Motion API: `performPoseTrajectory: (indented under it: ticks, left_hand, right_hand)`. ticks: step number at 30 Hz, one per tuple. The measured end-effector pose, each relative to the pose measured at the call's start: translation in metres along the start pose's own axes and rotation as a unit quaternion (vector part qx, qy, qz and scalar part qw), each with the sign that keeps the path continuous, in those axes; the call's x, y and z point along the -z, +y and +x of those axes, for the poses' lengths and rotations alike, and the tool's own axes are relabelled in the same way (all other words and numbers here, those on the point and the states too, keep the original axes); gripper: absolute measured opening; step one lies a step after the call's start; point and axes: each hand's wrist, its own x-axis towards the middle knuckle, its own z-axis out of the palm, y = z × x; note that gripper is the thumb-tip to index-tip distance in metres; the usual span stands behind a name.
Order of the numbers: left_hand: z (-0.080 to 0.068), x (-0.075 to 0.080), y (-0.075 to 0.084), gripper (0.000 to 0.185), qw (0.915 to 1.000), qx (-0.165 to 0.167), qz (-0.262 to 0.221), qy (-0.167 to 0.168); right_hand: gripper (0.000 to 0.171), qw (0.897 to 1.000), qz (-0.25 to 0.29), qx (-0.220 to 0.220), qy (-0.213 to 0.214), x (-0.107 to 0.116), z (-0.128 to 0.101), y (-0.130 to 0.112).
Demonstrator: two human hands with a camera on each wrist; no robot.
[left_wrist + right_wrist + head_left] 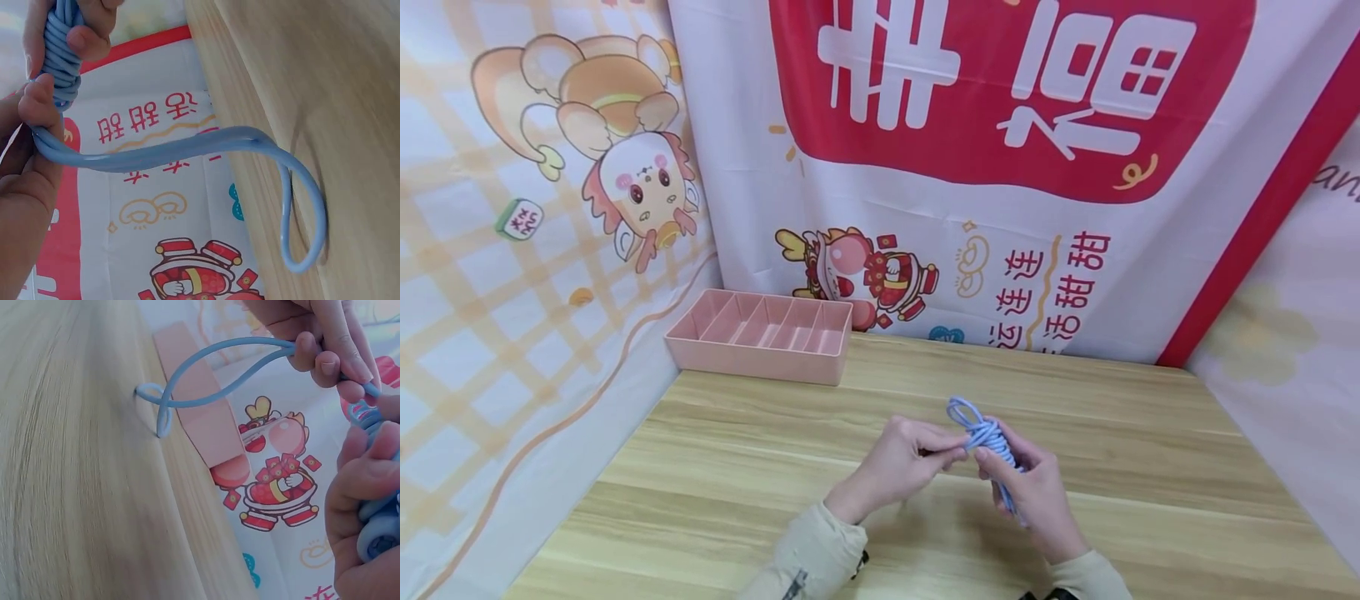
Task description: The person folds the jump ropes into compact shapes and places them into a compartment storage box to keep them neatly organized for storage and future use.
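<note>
A light blue cord (992, 440), wound tightly into a bundle, is held above the table between both hands. The right hand (1036, 492) grips the wound part, with its thumb along the coils. Close beside it, the left hand (901, 460) pinches the cord at the bundle's upper end. In the left wrist view, a doubled length of cord (162, 154) leaves the left fingers and bends into a loose loop. A round blue end piece (380, 542) with a dark middle shows by the right palm in the right wrist view. The palms partly hide the bundle.
A pink tray (756, 364) with several compartments stands at the table's back left corner. The wood-grain table (737, 475) meets a printed cloth (737, 167) at the back. More printed cloth (512, 333) hangs along the left side.
</note>
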Motion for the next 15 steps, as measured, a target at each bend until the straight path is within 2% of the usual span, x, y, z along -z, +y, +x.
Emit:
performPoseTrajectory:
  ticks: [4, 9, 12, 15]
  left_hand:
    - [0.0011, -0.0021, 0.0023, 0.023, 0.9999, -0.005, -0.013, 0.000]
    - [0.0024, -0.0015, 0.0054, 0.024, 0.9995, 0.008, -0.024, -0.020]
    - [0.0039, 0.0008, 0.0043, 0.022, 0.9976, 0.026, -0.044, -0.046]
    - [0.0055, 0.0060, -0.0007, 0.019, 0.9903, 0.059, -0.091, -0.087]
  right_hand:
    - [0.045, 0.997, 0.072, 0.001, -0.022, -0.0005, -0.0014, -0.0001]
    - [0.038, 0.983, 0.170, 0.015, -0.073, 0.0006, -0.0025, -0.0005]
    - [0.034, 0.969, 0.218, 0.024, -0.115, 0.0016, -0.0033, -0.0014]
    - [0.034, 0.945, 0.271, 0.038, -0.179, 0.0018, -0.0046, -0.0015]
